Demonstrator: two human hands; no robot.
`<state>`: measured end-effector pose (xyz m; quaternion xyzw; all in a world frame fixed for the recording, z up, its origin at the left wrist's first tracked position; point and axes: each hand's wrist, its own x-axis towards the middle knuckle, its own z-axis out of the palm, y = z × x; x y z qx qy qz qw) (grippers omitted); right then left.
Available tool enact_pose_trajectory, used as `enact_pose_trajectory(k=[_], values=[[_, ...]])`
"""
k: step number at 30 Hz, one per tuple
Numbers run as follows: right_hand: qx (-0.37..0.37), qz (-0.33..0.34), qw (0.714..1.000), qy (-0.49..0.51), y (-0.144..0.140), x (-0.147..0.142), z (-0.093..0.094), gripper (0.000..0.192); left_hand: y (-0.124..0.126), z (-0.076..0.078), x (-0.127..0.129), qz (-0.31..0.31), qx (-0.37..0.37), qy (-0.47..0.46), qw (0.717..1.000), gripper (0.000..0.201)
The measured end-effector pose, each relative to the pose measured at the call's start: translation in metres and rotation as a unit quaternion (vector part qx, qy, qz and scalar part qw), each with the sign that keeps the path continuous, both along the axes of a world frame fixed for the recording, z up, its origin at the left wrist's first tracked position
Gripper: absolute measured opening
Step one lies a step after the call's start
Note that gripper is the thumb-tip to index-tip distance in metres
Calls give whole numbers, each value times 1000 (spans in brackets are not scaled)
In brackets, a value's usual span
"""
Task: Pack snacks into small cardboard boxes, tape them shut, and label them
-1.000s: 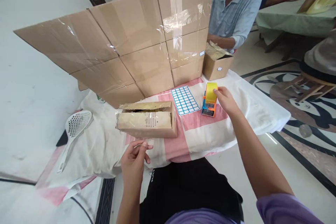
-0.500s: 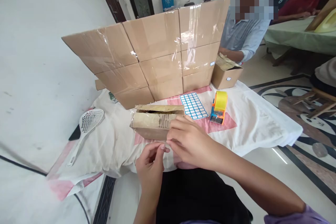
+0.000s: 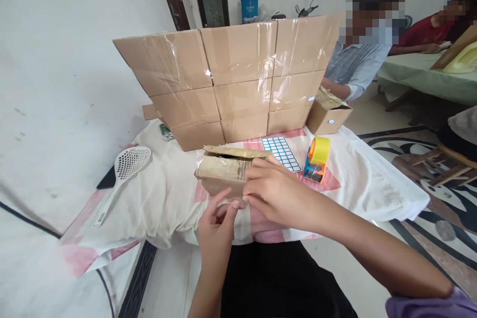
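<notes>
While both hands met at the near side of a small cardboard box [image 3: 227,171], the person's right hand [image 3: 278,194] lay curled against the box's front face, its fingertips pinching something small and pale together with the thumb and forefinger of the left hand [image 3: 216,223]; what was pinched was too small to make out. The box sat at the middle of a cloth-covered table [image 3: 372,179], its top flaps loosely shut, square to the person, which kept its front within easy reach of both hands. At about two o'clock from the box lay a sheet of blue-bordered labels [image 3: 281,153], and just beyond it a yellow-and-orange tape dispenser [image 3: 317,159] stood untouched, apart from the hands. A taped wall of stacked cartons [image 3: 231,79] closed off the twelve o'clock side. At nine o'clock a white slotted ladle [image 3: 124,174] rested on the cloth. A co-worker in a pale blue shirt [image 3: 354,67] sat at one o'clock behind another open box [image 3: 328,114].
</notes>
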<state>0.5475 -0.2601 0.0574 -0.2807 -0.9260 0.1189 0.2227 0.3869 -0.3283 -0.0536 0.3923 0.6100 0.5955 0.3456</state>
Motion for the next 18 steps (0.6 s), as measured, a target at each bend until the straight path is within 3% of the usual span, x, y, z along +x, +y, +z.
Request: enact_pose_trajectory(k=[2,4,7,10,12,18], values=[[29,-32,998,34,6,13,17,23,8,-4,-11,35,-7,32,999,53],[20,-78,993,89,18,24,33,21,22,-8,-26,76,39,121,989,42],[-110,-80,984,115,46,28,44,21,50,-7,-48,50,171,329,927,27],[-281,-28,955,89,76,12,35,24,77,-1,-58,-56,218,496,838,45],[-337,-7,939,72,93,-1,23,23,87,1,-59,-98,199,549,806,57],[-364,-35,931,-19,129,-26,-9,15,84,-5,-58,-82,162,576,797,64]])
